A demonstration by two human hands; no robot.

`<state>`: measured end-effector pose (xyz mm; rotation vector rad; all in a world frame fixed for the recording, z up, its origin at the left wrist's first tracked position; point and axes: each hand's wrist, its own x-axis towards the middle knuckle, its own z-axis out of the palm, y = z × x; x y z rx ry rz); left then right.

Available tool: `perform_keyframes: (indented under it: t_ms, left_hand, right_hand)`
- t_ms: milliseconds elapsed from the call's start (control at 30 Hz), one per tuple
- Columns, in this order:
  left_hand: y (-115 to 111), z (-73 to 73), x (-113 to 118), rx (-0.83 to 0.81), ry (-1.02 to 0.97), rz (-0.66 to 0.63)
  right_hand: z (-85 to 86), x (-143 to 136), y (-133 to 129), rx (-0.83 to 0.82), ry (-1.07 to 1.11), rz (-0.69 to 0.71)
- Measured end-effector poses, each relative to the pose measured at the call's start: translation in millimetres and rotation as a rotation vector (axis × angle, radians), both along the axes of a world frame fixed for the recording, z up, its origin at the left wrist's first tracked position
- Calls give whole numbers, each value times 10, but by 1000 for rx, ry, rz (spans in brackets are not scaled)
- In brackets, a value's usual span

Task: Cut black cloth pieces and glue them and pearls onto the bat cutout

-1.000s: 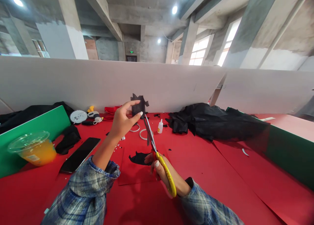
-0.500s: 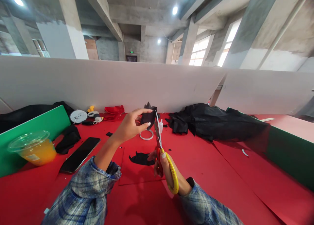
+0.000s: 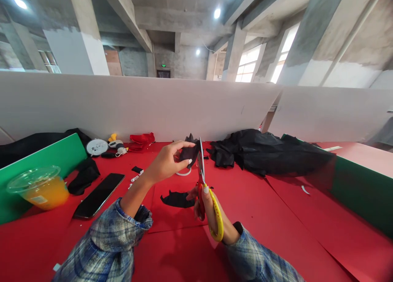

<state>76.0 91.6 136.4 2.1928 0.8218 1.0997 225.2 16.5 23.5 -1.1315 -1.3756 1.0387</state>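
Between thumb and fingers, my left hand (image 3: 167,161) pinches a small black fabric piece (image 3: 188,154) with a jagged top edge. My right hand (image 3: 211,204) is closed around the yellow and red handles of the scissors (image 3: 217,218). Their blades point upward, right beside the held fabric's right edge. Below the hands, another cut black piece (image 3: 176,199) lies on a red sheet (image 3: 172,222). A white ring (image 3: 183,173) is partly hidden behind my left hand and the held fabric.
At the left are a phone (image 3: 100,195), a plastic cup of orange drink (image 3: 46,192) and a green board (image 3: 72,148). Black fabric (image 3: 260,153) is heaped at the back right, before a white partition (image 3: 172,105). A red cloth (image 3: 141,140) lies at the back.
My left hand and the black piece have shifted slightly right and down. The scissors' blades moved a little right. Small white items now show beside my left wrist.
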Motion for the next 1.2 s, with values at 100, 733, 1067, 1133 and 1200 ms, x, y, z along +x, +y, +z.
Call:
perform_keyframes:
  t_ms: [100, 733, 1067, 1133, 1200]
  left_hand:
    - [-2, -32, 32, -7, 5, -11]
    - [20, -63, -15, -26, 71, -129]
    - [19, -58, -22, -21, 71, -145]
    - [23, -56, -28, -32, 64, -144]
    - [28, -52, -35, -28, 67, -138]
  right_hand:
    - [30, -6, 1, -32, 27, -36]
    - [40, -8, 45, -88, 86, -48]
    - [22, -18, 63, -147, 115, -53]
    - [8, -16, 72, -159, 120, -58]
    - [1, -17, 78, -171, 126, -63]
